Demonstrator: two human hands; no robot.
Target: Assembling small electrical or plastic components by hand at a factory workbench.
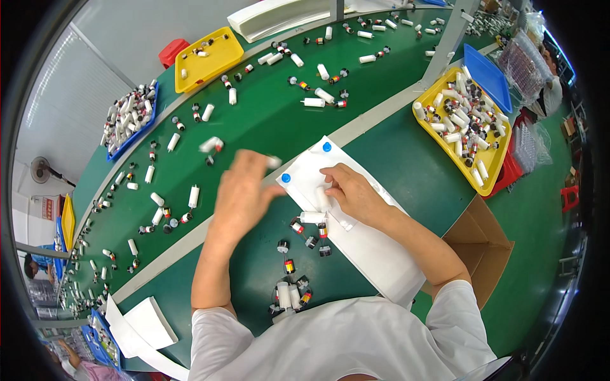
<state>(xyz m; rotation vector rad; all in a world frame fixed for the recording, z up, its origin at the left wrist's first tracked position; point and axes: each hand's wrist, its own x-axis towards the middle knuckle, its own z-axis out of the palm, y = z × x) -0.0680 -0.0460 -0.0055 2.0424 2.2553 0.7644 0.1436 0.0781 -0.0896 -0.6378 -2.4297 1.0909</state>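
Observation:
My left hand (243, 193), smeared by motion, is over the near edge of the green belt. A blurred white cylinder (274, 162) shows at its fingertips; whether they grip it, I cannot tell. Over a white sheet (375, 254) fixed with blue tacks (326, 147), my right hand (349, 189) has its fingers curled about a small white plastic cylinder (323, 199). Just below lies another white cylinder (312, 218), beside small black, red and yellow parts (323, 230). Closer to my body rests a cluster of white cylinders (284, 295) and dark-capped parts.
Many cylinders and capped parts lie scattered over the green belt (267, 120). A full yellow tray (492, 181) stands at the right, above a cardboard box (476, 247). Along the far side are another yellow tray (219, 60) and a heaped blue tray (152, 117). A metal post (450, 44) rises at the upper right.

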